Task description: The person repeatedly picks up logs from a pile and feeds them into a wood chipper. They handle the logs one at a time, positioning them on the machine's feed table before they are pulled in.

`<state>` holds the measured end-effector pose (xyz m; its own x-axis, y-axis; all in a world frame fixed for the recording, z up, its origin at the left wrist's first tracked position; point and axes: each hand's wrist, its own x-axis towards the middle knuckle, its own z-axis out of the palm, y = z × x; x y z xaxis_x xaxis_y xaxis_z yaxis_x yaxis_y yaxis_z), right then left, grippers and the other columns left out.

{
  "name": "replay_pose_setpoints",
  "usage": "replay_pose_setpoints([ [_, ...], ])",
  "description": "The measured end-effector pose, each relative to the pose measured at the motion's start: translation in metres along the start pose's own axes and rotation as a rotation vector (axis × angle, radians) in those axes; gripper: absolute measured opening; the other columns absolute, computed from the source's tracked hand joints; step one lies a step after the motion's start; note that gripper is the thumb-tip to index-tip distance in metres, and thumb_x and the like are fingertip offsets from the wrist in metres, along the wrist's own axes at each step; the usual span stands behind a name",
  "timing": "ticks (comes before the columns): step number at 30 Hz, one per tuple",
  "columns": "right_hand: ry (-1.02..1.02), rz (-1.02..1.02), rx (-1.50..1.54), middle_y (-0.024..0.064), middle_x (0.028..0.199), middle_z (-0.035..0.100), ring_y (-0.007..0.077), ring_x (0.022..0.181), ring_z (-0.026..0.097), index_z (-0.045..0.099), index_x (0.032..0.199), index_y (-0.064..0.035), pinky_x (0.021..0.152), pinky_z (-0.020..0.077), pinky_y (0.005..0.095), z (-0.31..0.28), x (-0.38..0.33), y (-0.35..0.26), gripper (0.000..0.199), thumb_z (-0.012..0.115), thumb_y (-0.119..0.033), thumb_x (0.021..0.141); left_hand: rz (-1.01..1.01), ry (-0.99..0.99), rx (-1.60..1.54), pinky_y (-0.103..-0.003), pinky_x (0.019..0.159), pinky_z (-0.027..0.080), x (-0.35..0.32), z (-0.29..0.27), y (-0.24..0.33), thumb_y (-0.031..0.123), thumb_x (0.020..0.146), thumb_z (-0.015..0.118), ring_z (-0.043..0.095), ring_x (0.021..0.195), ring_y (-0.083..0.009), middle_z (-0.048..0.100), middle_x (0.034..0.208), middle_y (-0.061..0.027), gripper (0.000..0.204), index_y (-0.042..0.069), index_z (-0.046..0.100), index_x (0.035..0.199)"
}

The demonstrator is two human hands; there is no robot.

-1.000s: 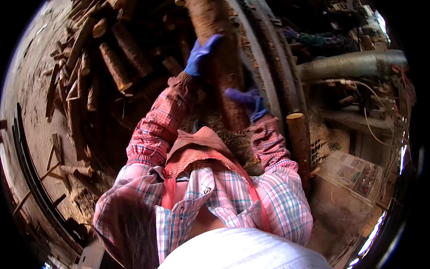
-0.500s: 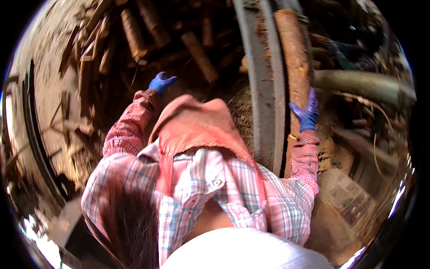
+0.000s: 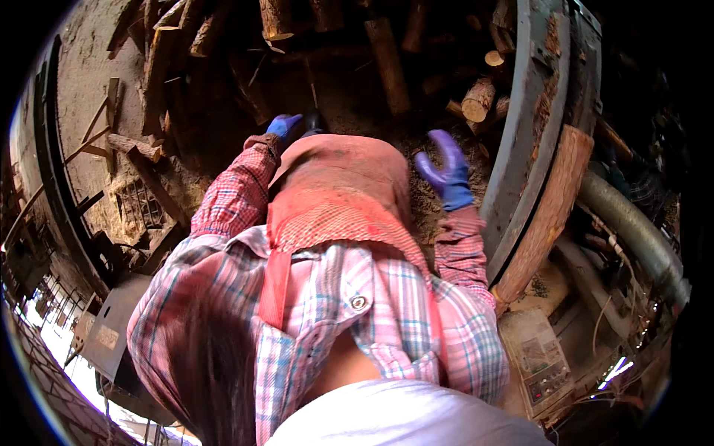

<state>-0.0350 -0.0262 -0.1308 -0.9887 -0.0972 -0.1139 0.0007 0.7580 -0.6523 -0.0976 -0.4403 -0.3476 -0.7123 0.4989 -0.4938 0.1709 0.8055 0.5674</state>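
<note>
My right hand [image 3: 446, 172], in a purple-blue glove, is raised off to the left of the metal rail [image 3: 524, 130]. Its thumb and fingers stand apart, and nothing is in it. A peeled-looking log [image 3: 549, 212] lies along the rail's right side, its near end beside my right forearm. My left hand [image 3: 283, 126], gloved in blue, is in front of my left side near a dark boot tip [image 3: 313, 120]. Its fingers point rightward and look stretched out, holding nothing I can see. A reddish apron [image 3: 338, 175] covers my front between the hands.
Several cut logs [image 3: 388, 67] lie in the dark pile ahead, one short log [image 3: 478, 99] near the rail. A thick grey pipe [image 3: 632, 223] runs at the right, above a control box [image 3: 535, 360]. Wood scraps [image 3: 137, 147] and a dark upright beam [image 3: 56, 163] are at the left.
My right hand has come off the log and moved left of the rail. The log sits nearer to me along the rail. My view has turned left, so the rail appears farther right.
</note>
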Motion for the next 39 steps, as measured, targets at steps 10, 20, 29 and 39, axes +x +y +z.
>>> replay_pose_setpoints([
  [10,-0.628,0.696,0.312,0.0131,0.104,0.065,0.0230,0.100,0.060,0.062,0.109,0.0014,0.090,0.0452,0.0337,0.186,0.021,0.262,0.047,0.067,-0.037,0.082,-0.665,-0.221,-1.584,-0.031,0.067,0.043,0.166,0.084,0.040,0.037,0.091,0.054,0.056,0.078,-0.0177,0.062,0.090,-0.0062,0.034,0.007,0.060,0.105],
  [20,-0.027,0.887,0.436,0.0157,0.119,0.059,0.0263,0.101,0.056,0.056,0.118,0.0037,0.089,0.0431,0.0344,0.319,0.227,0.459,0.060,0.048,-0.049,0.090,-0.975,-0.037,-1.765,-0.039,0.089,0.040,0.396,0.189,0.037,0.055,0.090,0.042,0.052,0.100,-0.0261,0.056,0.121,-0.0145,0.061,0.006,0.047,0.126],
  [29,0.099,0.821,0.117,0.0239,0.103,0.061,0.0371,0.090,0.057,0.061,0.097,0.0019,0.081,0.0447,0.0453,0.349,0.203,0.419,0.057,0.050,-0.053,0.086,-0.545,0.276,-2.268,-0.041,0.090,0.045,0.438,0.232,0.024,0.035,0.097,0.034,0.056,0.099,-0.0316,0.060,0.110,-0.0160,0.044,0.001,0.055,0.115],
  [39,0.027,0.525,1.110,0.0158,0.137,0.038,0.0276,0.126,0.037,0.022,0.142,-0.0012,0.106,0.0301,0.0385,0.152,0.038,0.175,0.113,0.084,-0.046,0.058,-0.400,-0.401,-2.417,-0.047,0.102,0.037,0.238,0.209,0.128,0.044,0.096,0.035,0.050,0.116,-0.0303,0.051,0.130,-0.0122,0.054,0.008,0.041,0.135],
])
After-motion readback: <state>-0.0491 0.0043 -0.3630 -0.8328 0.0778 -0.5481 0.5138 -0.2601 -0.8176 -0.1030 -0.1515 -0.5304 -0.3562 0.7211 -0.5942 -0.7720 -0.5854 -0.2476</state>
